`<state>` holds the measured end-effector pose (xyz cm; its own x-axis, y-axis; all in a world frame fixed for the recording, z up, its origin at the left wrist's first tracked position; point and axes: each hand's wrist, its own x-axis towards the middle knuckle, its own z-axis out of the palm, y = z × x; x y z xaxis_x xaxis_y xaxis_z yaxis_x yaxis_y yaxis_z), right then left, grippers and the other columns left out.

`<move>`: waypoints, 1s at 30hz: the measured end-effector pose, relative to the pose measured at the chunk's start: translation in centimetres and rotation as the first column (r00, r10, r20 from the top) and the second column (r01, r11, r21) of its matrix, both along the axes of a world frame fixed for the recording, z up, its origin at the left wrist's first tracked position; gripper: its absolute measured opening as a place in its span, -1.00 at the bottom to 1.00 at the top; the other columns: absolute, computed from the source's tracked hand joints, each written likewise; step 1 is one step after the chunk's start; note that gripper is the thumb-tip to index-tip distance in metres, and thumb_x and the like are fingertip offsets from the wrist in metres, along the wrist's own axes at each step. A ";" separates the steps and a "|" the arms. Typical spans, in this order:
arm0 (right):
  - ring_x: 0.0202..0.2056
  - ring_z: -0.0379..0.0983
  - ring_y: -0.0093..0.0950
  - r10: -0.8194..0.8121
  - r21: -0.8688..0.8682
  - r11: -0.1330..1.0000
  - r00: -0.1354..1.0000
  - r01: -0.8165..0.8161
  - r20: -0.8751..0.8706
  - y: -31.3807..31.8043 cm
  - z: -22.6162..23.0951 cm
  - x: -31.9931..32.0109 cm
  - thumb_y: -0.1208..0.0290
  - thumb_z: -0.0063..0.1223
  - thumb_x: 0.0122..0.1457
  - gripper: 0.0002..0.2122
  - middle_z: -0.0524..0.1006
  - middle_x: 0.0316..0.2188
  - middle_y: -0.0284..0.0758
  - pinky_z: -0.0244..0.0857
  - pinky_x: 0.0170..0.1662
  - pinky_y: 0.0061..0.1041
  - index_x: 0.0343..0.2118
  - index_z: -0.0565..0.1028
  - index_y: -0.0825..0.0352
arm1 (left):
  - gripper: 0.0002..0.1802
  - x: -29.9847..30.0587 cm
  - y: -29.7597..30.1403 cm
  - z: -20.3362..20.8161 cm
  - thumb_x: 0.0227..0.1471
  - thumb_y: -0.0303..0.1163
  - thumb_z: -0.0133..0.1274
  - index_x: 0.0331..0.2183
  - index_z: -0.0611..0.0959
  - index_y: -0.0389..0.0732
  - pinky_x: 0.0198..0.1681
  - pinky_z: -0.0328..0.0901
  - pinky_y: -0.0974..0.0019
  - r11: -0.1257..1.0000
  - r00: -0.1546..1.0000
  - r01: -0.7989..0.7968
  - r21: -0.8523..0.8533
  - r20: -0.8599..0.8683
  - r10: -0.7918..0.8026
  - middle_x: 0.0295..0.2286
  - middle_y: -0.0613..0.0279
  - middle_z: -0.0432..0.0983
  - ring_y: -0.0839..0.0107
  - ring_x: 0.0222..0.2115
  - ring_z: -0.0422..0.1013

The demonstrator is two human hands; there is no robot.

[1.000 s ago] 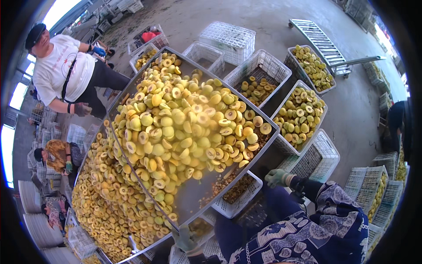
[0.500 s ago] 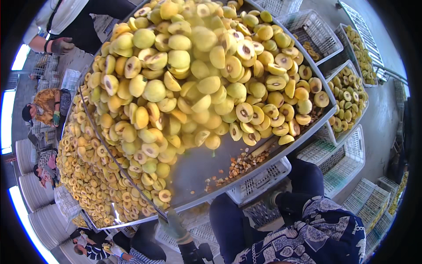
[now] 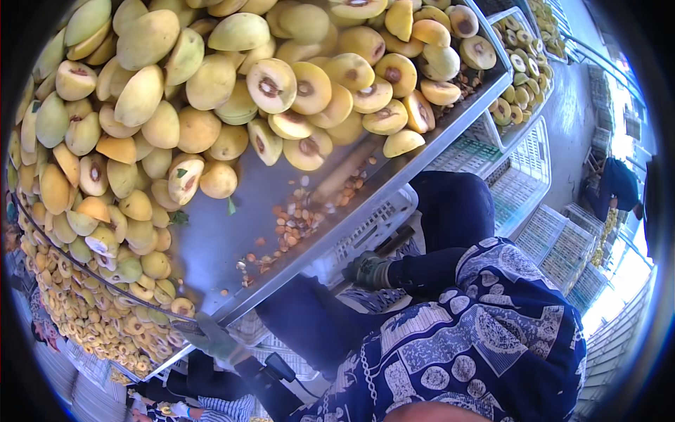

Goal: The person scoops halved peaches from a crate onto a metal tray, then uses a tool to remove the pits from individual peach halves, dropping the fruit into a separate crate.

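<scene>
Halved yellow fruit fills the upper left of the view, heaped on a big shiny metal tray that tilts across the frame. At the tray's lower corner the left hand, in a grey-green glove, has its fingers clenched on the rim. The right hand, also gloved, sits under the tray's long near edge, just beside a white slatted crate; whether its fingers grip the rim or the crate cannot be told. Dark sleeves run back from both hands to a blue patterned apron.

On the tray the fruit lies mostly cut side up, showing brown stone hollows, with some whole green-yellow pieces at the far left. A bare strip of metal lies below the heap, scattered with loose brown pits and a few green leaf scraps.

Below the tray's left edge a second tray holds a single layer of fruit halves. At the upper right a white crate also holds halves, and empty white and green crates stand beside it. Grey floor stays open to the right, where another person in dark blue bends over more crates.
</scene>
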<state>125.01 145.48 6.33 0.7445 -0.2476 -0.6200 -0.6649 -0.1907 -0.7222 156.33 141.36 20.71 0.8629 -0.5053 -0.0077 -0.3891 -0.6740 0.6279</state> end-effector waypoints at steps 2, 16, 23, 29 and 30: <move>-0.25 0.52 -0.30 0.224 -0.023 0.974 0.974 -0.225 -0.029 0.0 -0.1 0.5 0.35 0.00 -0.02 -0.79 0.58 -0.34 -0.30 0.39 -0.23 -0.30 -0.29 0.54 0.16 | -0.29 -1.4 -0.7 0.1 0.02 -0.32 0.09 0.13 0.20 -0.38 0.01 0.22 0.23 0.999 0.999 -0.041 0.035 0.018 0.041 0.01 -0.11 0.27 0.21 -0.06 0.29; -0.24 0.48 -0.24 0.083 -0.219 0.976 0.941 -0.009 0.328 -12.5 3.9 -6.2 0.19 -0.12 0.08 -0.74 0.55 -0.33 -0.21 0.32 -0.16 -0.28 -0.31 0.52 0.23 | -0.34 5.6 3.3 -4.4 0.07 -0.20 0.00 0.10 0.26 -0.40 0.07 0.15 0.18 0.956 0.926 0.291 -0.022 0.256 -0.276 0.04 -0.20 0.23 0.10 0.03 0.23; -0.56 0.39 -0.26 -0.190 -0.461 0.573 0.657 0.677 0.730 -15.5 12.5 -4.9 0.28 -0.02 0.04 -0.82 0.42 -0.61 -0.19 0.26 -0.46 -0.33 -0.53 0.35 0.27 | -0.30 2.3 -0.6 -5.9 0.05 -0.14 0.01 0.10 0.26 -0.37 0.08 0.14 0.12 0.840 0.710 0.542 0.027 0.521 -0.475 0.07 -0.19 0.19 0.02 0.07 0.19; -0.35 0.51 -0.26 -0.325 -0.852 0.463 0.941 0.243 0.092 -22.3 9.8 -5.0 0.31 0.15 -0.11 -0.75 0.56 -0.45 -0.30 0.36 -0.32 -0.29 -0.30 0.55 0.16 | -0.28 -0.4 -8.3 0.3 0.03 -0.09 0.01 0.11 0.26 -0.31 0.10 0.12 0.09 0.618 0.359 0.775 0.133 0.712 -0.604 0.08 -0.16 0.18 0.02 0.08 0.16; -0.35 0.53 -0.31 -0.363 -0.828 0.539 0.930 0.156 -0.060 -23.0 10.1 -4.2 0.31 0.23 -0.18 -0.75 0.58 -0.46 -0.36 0.37 -0.34 -0.31 -0.33 0.60 0.11 | -0.28 -0.8 -9.6 1.5 0.02 -0.08 0.01 0.12 0.26 -0.31 0.10 0.12 0.08 0.591 0.309 0.793 0.147 0.739 -0.599 0.08 -0.15 0.18 0.02 0.08 0.16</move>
<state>120.76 122.44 16.48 0.4474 -0.8748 -0.1859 -0.8884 -0.4108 -0.2048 155.54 131.77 22.25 -0.1304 -0.8194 0.5583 -0.9843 0.1743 0.0259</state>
